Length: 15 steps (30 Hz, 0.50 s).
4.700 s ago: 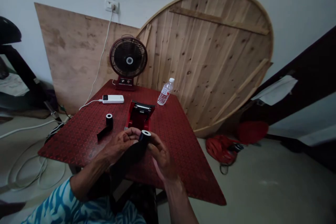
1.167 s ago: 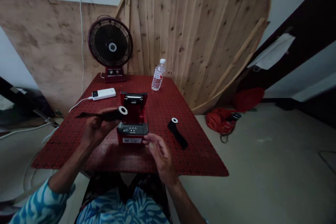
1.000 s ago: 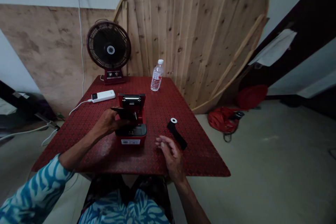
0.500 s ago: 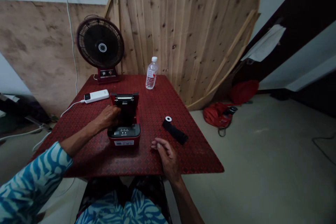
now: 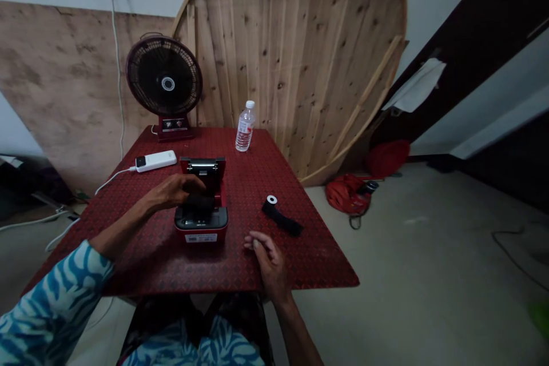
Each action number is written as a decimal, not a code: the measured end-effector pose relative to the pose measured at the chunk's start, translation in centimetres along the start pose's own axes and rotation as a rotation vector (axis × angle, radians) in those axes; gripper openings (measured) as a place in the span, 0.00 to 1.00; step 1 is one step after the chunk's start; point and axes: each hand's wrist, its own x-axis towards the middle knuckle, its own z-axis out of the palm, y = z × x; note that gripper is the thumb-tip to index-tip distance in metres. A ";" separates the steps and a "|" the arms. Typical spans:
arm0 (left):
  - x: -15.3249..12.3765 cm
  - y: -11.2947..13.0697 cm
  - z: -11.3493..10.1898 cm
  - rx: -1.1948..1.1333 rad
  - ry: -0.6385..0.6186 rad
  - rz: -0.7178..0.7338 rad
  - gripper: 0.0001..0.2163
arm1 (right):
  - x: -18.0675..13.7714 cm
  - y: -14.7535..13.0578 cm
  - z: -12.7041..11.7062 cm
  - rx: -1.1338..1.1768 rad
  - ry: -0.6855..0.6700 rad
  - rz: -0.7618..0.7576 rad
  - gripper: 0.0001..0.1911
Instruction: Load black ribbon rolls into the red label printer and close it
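Note:
A small red printer (image 5: 201,227) stands on the red table (image 5: 141,257) with its lid (image 5: 203,167) tipped up. My left hand (image 5: 175,190) reaches over the printer's open bay, fingers curled on a black roll (image 5: 199,203) that sits in it. My right hand (image 5: 264,256) rests on the table to the right of the printer, fingers curled in, holding nothing. A second black roll (image 5: 277,214) with a white core and a loose black strip lies on the table just beyond my right hand.
A white power bank (image 5: 155,160) with a cable lies at the back left. A dark red table fan (image 5: 164,87) and a water bottle (image 5: 245,133) stand at the far edge. A red bag (image 5: 345,194) lies on the floor to the right.
My left hand brought the black roll from the air down into the printer's open bay. My right hand sank to the table and curled. The other roll now lies at the right.

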 end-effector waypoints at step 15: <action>-6.4 1.4 4.1 0.608 0.393 0.450 0.10 | -0.1 0.1 0.1 -0.048 -0.002 -0.018 0.15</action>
